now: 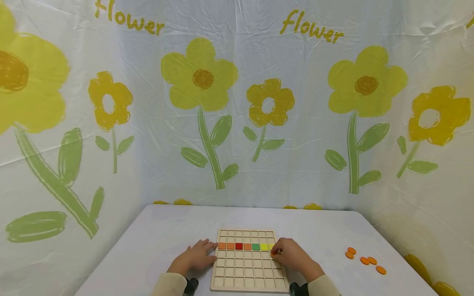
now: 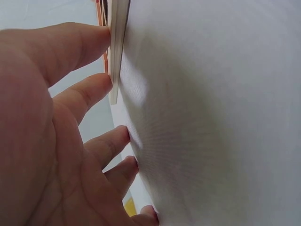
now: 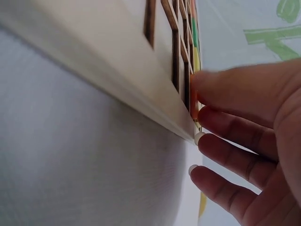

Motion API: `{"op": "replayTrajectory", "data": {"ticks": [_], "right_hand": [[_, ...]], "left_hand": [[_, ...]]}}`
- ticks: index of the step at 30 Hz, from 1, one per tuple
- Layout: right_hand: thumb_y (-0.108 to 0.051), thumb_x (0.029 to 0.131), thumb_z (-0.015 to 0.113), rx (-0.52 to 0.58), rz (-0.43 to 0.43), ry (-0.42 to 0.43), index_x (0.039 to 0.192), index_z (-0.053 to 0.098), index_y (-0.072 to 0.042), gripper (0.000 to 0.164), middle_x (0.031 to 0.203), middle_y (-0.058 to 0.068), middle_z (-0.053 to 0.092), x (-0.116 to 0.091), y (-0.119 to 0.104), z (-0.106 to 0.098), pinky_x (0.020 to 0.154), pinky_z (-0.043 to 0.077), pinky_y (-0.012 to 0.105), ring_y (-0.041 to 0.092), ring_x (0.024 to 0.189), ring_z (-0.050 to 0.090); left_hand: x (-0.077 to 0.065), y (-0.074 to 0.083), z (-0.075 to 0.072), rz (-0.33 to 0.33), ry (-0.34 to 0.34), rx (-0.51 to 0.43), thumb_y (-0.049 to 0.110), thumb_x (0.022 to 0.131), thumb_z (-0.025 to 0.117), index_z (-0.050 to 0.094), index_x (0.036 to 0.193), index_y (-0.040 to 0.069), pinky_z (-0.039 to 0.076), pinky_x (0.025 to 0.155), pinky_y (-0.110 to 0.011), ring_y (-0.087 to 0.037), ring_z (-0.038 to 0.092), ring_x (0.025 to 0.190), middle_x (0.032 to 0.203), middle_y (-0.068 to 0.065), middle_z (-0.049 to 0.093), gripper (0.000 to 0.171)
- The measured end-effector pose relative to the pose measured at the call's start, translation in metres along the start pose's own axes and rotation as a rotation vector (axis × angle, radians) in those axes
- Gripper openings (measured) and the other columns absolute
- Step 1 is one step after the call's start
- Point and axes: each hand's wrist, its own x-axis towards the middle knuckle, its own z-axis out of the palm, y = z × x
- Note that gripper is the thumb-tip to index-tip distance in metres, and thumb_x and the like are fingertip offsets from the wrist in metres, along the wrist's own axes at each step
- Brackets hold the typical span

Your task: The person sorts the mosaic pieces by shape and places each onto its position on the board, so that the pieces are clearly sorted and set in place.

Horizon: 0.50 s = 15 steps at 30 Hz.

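Note:
A wooden grid board (image 1: pixel 249 284) lies on the table, a row of coloured square tiles (image 1: pixel 238 246) across it: orange, red, green and yellow. My left hand (image 1: pixel 198 255) is spread at the board's left edge; in the left wrist view the thumb and index fingertip touch its side, while the other fingertips rest on the table. Over the right edge, just below the tile row, my right hand (image 1: pixel 293 255) pinches an orange disc (image 3: pixel 194 96) between thumb and index finger. That disc is partly hidden by the fingers and sits close over the grid squares.
Several loose orange discs (image 1: pixel 364 260) lie on the white table (image 1: pixel 177 230) to the right of the board. Behind and beside the table hangs a white curtain (image 1: pixel 148 123) printed with yellow flowers. A dark band (image 1: pixel 191 285) is on each wrist.

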Motion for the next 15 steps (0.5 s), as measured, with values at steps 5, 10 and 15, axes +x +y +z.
{"op": "replayTrajectory", "data": {"ticks": [5,10,15], "right_hand": [[-0.014,0.086,0.071,-0.015,0.001,0.015,0.086,0.076,-0.012,0.005,0.085,-0.006,0.063,0.0001,0.0029,0.0023,0.063,0.049,0.028,0.006,0.074,0.054],[-0.014,0.086,0.072,-0.023,-0.006,0.024,0.086,0.075,-0.013,0.004,0.084,-0.006,0.062,-0.0007,0.0034,0.0028,0.062,0.048,0.026,0.005,0.073,0.053],[-0.014,0.085,0.072,-0.001,0.069,0.012,0.087,0.075,-0.012,0.003,0.084,-0.006,0.062,-0.0016,0.0004,0.0003,0.068,0.050,0.031,0.009,0.075,0.053]], "left_hand": [[-0.0005,0.0007,-0.0001,0.004,0.002,0.002,0.038,0.091,0.059,0.055,0.137,0.016,0.017,0.110,-0.073,-0.044,0.030,0.142,0.148,-0.018,0.043,0.051],[-0.0014,0.0015,-0.0012,0.011,0.009,0.013,0.038,0.091,0.059,0.055,0.137,0.016,0.018,0.110,-0.073,-0.044,0.031,0.141,0.148,-0.018,0.043,0.051],[-0.0020,0.0025,-0.0019,0.011,0.008,0.015,0.037,0.091,0.059,0.055,0.137,0.016,0.018,0.110,-0.073,-0.044,0.032,0.141,0.148,-0.018,0.044,0.051]]}}
